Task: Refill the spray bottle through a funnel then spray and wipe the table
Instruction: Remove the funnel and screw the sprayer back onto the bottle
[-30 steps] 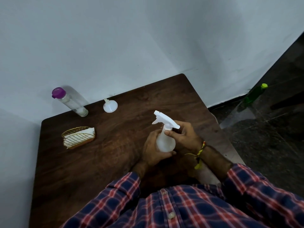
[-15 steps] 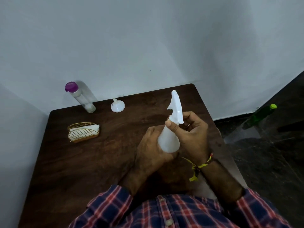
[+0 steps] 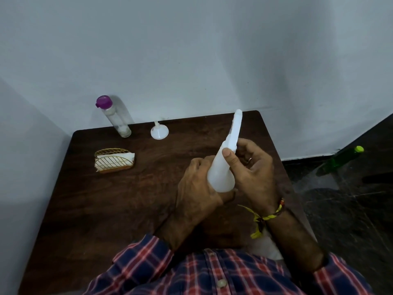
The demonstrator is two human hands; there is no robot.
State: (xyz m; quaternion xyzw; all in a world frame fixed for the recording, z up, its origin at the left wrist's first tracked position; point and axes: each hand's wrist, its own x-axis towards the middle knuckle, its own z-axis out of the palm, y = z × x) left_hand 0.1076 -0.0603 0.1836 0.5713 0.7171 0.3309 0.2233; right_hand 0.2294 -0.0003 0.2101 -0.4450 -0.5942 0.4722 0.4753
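A white spray bottle (image 3: 221, 171) is held above the dark wooden table (image 3: 106, 205), its trigger head pointing away from me. My left hand (image 3: 197, 194) grips the bottle's body from the left. My right hand (image 3: 253, 169) grips the neck just under the spray head, thumb across the front. A small white funnel (image 3: 159, 131) stands mouth down near the table's far edge. Left of it stands a clear bottle with a purple cap (image 3: 113, 116). A gold wire holder with white napkins (image 3: 114, 160) sits at the far left.
White walls close off the far side and the left of the table. To the right is a dark floor, where a green bottle with a yellow-green cap (image 3: 342, 158) stands. The table's right edge runs close to my right wrist.
The spray head has turned from pointing left to pointing away from me. Both hands have kept their hold on the bottle, and my view has tilted upward.
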